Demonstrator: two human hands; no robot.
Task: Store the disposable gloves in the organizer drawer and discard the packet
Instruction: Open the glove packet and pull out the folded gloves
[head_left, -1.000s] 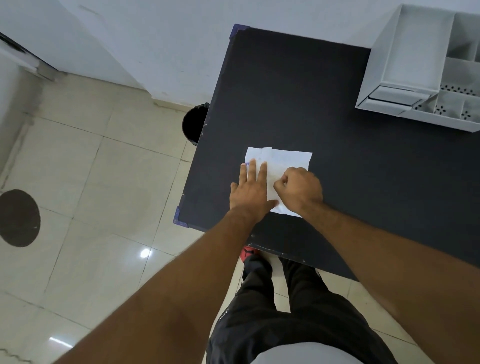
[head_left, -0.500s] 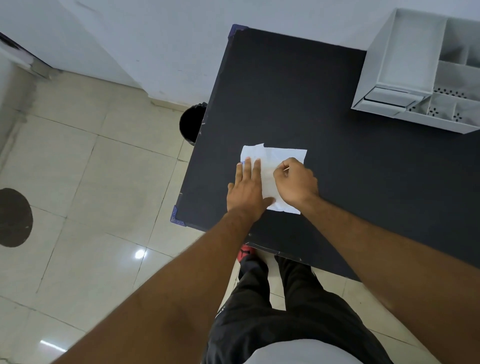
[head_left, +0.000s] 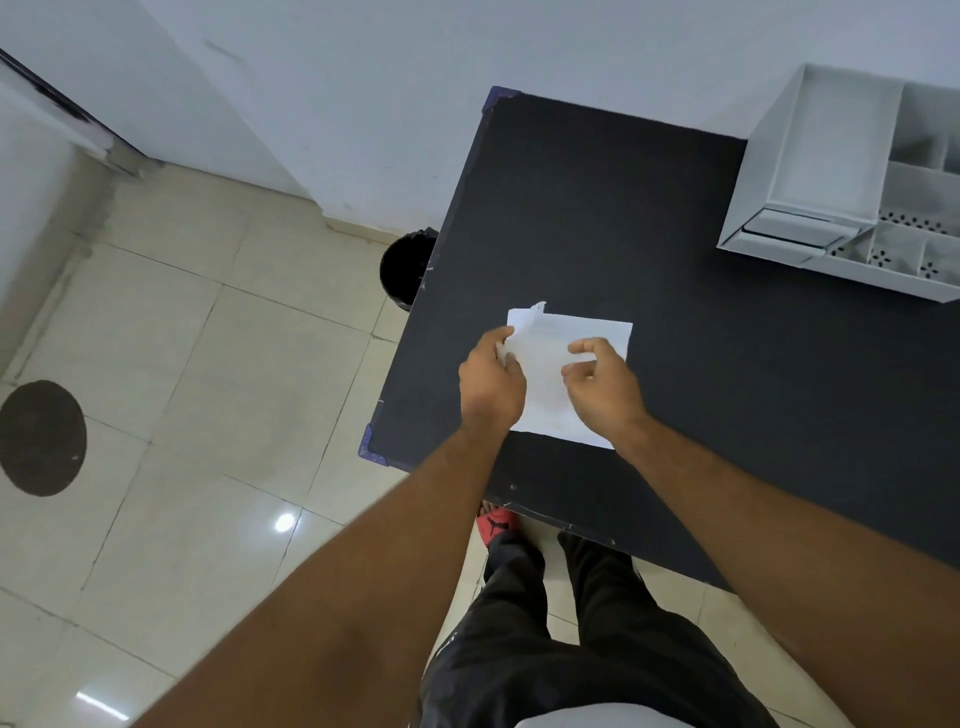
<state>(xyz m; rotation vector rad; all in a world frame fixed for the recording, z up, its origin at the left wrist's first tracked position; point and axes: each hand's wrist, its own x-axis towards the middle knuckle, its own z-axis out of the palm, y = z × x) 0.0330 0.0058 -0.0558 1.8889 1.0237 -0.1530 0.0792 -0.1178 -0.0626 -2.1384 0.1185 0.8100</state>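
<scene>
White packet (head_left: 544, 397) near the black table's (head_left: 701, 364) front left corner; left hand (head_left: 491, 382) grips its raised left edge, right hand (head_left: 602, 387) curls over its middle.

The packet (head_left: 545, 395) looks thin and crinkly. The surface (head_left: 623, 208) is matt black. The floor tiles (head_left: 208, 364) are shiny. The organizer (head_left: 831, 156) looks smooth.

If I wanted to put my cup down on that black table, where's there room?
Widest bare patch of table: between the packet and the organizer at the far right corner. More bare room beyond the packet, toward the wall. Crowded at the near left, where the left hand and right hand are at the packet.
</scene>
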